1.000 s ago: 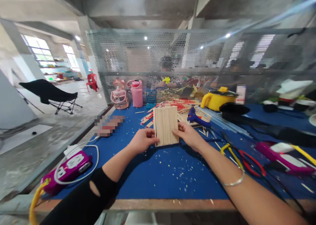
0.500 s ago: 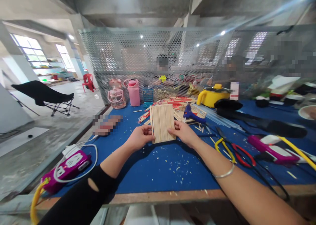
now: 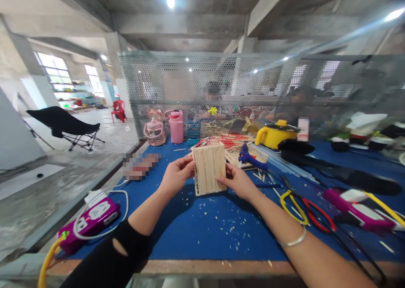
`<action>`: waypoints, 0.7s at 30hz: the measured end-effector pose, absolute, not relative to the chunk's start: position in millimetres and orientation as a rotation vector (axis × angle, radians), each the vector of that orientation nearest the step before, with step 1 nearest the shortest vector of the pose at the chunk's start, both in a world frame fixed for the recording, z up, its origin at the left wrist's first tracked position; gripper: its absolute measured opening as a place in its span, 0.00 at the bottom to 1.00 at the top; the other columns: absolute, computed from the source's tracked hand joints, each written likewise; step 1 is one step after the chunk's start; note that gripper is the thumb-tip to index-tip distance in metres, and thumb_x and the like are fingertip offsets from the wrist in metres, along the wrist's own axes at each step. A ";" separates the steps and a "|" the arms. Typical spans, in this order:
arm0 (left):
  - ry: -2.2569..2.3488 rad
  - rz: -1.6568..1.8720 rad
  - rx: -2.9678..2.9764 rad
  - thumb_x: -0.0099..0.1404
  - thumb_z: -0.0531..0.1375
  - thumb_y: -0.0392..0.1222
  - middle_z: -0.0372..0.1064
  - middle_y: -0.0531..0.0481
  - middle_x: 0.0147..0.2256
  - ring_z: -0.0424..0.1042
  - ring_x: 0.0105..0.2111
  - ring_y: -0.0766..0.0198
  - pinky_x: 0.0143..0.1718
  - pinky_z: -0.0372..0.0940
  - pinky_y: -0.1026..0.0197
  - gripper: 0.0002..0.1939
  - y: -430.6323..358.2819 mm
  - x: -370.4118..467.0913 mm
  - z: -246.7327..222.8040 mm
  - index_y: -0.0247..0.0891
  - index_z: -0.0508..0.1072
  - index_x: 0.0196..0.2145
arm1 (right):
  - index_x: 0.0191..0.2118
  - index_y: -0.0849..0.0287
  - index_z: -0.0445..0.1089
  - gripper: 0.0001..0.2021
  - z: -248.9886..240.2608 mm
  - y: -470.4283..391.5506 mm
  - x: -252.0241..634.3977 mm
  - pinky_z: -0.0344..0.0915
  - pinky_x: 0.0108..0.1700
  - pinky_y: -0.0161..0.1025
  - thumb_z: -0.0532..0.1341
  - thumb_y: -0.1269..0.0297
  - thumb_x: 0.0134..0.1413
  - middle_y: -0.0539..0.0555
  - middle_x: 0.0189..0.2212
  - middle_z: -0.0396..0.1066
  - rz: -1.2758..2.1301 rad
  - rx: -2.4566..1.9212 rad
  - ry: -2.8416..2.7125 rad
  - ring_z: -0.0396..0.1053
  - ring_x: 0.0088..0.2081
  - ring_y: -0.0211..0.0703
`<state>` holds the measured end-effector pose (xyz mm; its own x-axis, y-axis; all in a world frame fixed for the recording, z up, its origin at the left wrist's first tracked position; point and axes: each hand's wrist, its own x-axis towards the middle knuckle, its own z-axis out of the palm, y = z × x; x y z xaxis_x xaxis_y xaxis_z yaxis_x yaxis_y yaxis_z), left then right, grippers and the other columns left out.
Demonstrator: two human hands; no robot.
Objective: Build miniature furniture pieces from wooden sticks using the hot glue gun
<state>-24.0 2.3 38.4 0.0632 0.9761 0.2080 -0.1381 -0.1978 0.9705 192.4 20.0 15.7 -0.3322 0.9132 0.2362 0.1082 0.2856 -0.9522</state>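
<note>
Left hand (image 3: 177, 176) is gripping the left edge of the stick panel (image 3: 209, 170), thumb and fingers closed on it; right hand (image 3: 238, 181) is pinching the right edge, thumb across the front. Panel is standing near upright between them, over the blue table (image 3: 177, 241); base contact, cannot tell. Sticks (image 3: 232, 138) are lying heaped behind. Glue gun (image 3: 253, 159) is resting beyond the right hand; pliers (image 3: 297, 207) are lying farther right.

One stick panel (image 3: 209, 170), two bottles (image 3: 176, 128), one pot (image 3: 276, 137)
</note>
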 end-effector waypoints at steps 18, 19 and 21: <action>0.832 1.575 1.503 0.59 0.61 0.46 0.77 0.48 0.36 0.72 0.36 0.63 0.40 0.64 0.62 0.15 -12.5 -17.5 44.2 0.36 0.78 0.41 | 0.42 0.59 0.67 0.15 28.4 4.4 185.5 0.67 0.44 0.43 0.61 0.67 0.44 0.54 0.39 0.74 0.758 -0.982 -1.958 0.71 0.39 0.45; 0.839 1.573 1.507 0.58 0.61 0.46 0.77 0.48 0.35 0.72 0.35 0.64 0.40 0.64 0.62 0.15 -13.6 -17.0 44.7 0.36 0.78 0.40 | 0.40 0.59 0.67 0.13 29.4 3.1 184.9 0.67 0.44 0.43 0.60 0.68 0.44 0.54 0.38 0.74 0.745 -0.993 -1.974 0.71 0.39 0.45; 0.857 1.574 1.487 0.57 0.62 0.47 0.77 0.49 0.32 0.71 0.32 0.65 0.37 0.64 0.63 0.15 -14.9 -16.7 45.3 0.35 0.78 0.39 | 0.37 0.60 0.68 0.11 30.0 1.4 183.8 0.66 0.45 0.43 0.59 0.69 0.42 0.54 0.37 0.74 0.754 -1.013 -1.995 0.71 0.38 0.45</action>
<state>-16.7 -14.9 45.3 0.0009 0.8874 0.4610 -0.0944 -0.4589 0.8835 183.8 1.4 30.0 -0.3953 0.8449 0.3603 0.3953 0.5105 -0.7636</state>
